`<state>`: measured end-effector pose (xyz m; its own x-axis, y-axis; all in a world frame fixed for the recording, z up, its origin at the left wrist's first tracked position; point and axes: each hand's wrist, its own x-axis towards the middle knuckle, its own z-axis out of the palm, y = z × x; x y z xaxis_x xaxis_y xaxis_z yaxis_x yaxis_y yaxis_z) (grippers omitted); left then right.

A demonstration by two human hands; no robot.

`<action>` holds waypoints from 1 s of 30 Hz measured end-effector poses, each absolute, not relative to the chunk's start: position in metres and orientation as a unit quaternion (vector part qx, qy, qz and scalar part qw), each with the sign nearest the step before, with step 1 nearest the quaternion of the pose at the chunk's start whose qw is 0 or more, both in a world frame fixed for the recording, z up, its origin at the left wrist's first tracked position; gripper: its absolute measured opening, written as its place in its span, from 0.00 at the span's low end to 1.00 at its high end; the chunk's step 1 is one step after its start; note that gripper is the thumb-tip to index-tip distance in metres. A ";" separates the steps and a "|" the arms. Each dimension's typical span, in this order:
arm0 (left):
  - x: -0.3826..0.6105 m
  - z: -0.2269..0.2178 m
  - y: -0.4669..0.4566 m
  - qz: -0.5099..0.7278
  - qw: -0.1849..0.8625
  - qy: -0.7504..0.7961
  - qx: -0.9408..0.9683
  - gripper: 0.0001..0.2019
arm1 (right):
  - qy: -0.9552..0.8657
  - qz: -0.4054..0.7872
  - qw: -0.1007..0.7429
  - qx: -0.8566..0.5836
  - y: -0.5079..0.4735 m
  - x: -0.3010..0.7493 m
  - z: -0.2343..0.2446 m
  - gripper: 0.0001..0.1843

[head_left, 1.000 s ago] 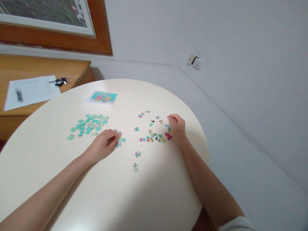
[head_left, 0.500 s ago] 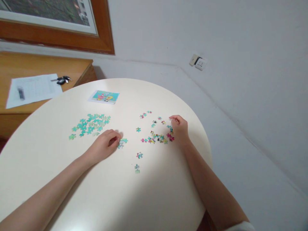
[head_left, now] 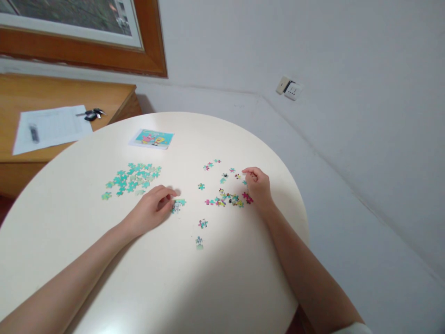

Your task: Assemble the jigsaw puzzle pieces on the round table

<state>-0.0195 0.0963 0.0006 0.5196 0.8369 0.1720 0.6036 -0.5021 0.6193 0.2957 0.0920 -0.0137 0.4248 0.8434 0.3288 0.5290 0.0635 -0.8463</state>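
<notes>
My left hand [head_left: 152, 209] rests on the round cream table [head_left: 104, 260], fingers curled, pinching a small joined cluster of teal puzzle pieces [head_left: 177, 204]. My right hand [head_left: 257, 187] sits at the right side of a scatter of colourful puzzle pieces [head_left: 227, 198], thumb and fingers pinched together on something I cannot make out. A pile of teal pieces [head_left: 132, 178] lies to the left of my left hand. Two loose pieces [head_left: 202, 223] [head_left: 199, 242] lie nearer to me. A picture card [head_left: 152, 138] lies at the far side of the table.
A wooden side cabinet [head_left: 62, 97] at the back left holds a sheet of paper [head_left: 50, 126] and a bunch of keys [head_left: 92, 113]. A framed picture [head_left: 79, 37] hangs above it. A wall socket [head_left: 289, 88] is on the right wall. The table edge curves close by my right hand.
Both hands stay almost in place; the view has shifted slightly. My right hand's fingers have closed a little more over the scattered pieces.
</notes>
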 end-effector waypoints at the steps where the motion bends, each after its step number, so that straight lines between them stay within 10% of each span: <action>1: -0.020 0.000 0.096 0.235 0.254 0.429 0.835 0.13 | -0.517 0.150 0.519 -0.664 0.092 0.296 -0.014 0.11; 30: -0.021 0.007 0.096 0.208 0.248 0.342 0.882 0.14 | -0.591 0.126 0.475 -0.640 0.087 0.282 -0.006 0.11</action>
